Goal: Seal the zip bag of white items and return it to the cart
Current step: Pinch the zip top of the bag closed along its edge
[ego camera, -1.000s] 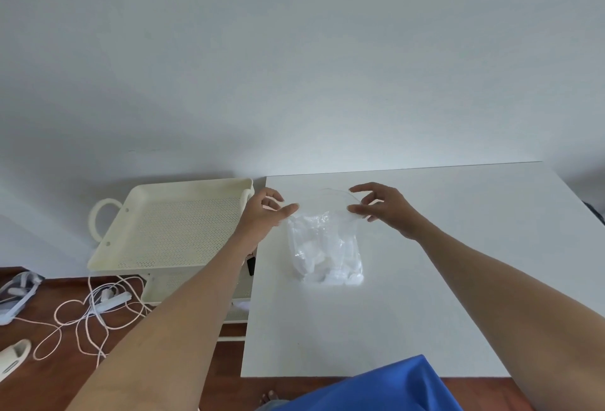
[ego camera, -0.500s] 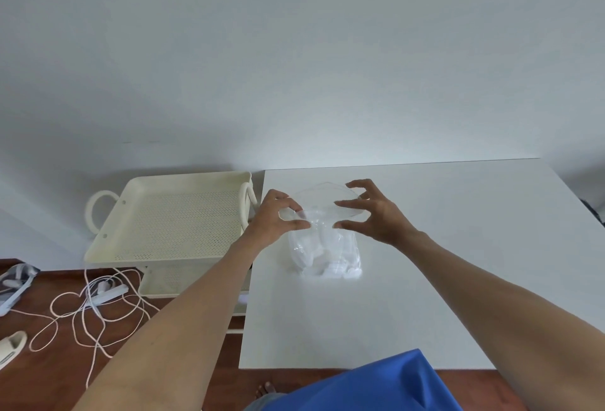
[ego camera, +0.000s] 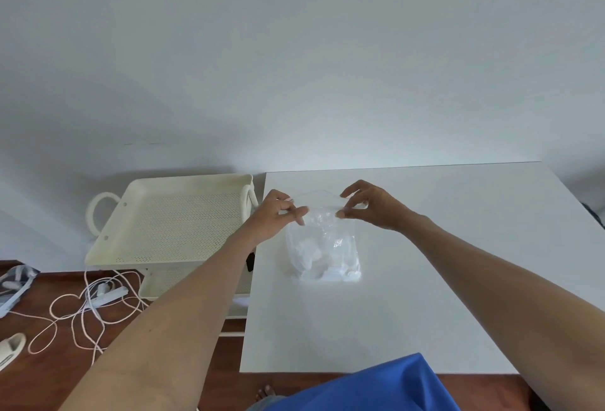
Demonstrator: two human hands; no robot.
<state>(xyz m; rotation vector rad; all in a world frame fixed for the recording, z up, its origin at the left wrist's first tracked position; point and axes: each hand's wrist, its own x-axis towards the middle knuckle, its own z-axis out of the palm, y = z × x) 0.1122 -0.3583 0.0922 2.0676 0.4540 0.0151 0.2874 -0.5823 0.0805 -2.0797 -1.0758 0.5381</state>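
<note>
The bag (ego camera: 322, 243), clear plastic with white items (ego camera: 314, 255) heaped in its lower half, stands on the white table (ego camera: 425, 279) with its top edge pinched between both hands. The left hand (ego camera: 273, 217) grips the top left corner, thumb and forefinger closed on the plastic, the other fingers curled behind. The right hand (ego camera: 370, 206) grips the top right part of the rim in the same way, thumb below and fingertips above, pressed together on the strip. The two hands sit near each other, with a short stretch of the bag's mouth between them; whether that stretch is sealed cannot be told. The bag's bottom rests on the table, towards its left side and well back from the near edge. Both forearms reach in bare from the bottom corners. Just left of the table stands the cream cart (ego camera: 170, 220), its perforated top tray close beside the left hand, a looped handle at its far left end and a lower shelf showing beneath. On the wooden floor (ego camera: 49, 371) left of the cart lies a tangle of white cord (ego camera: 82, 312), with a slipper (ego camera: 9, 348) at the frame's edge. Blue cloth (ego camera: 376, 391) fills the bottom centre.
</note>
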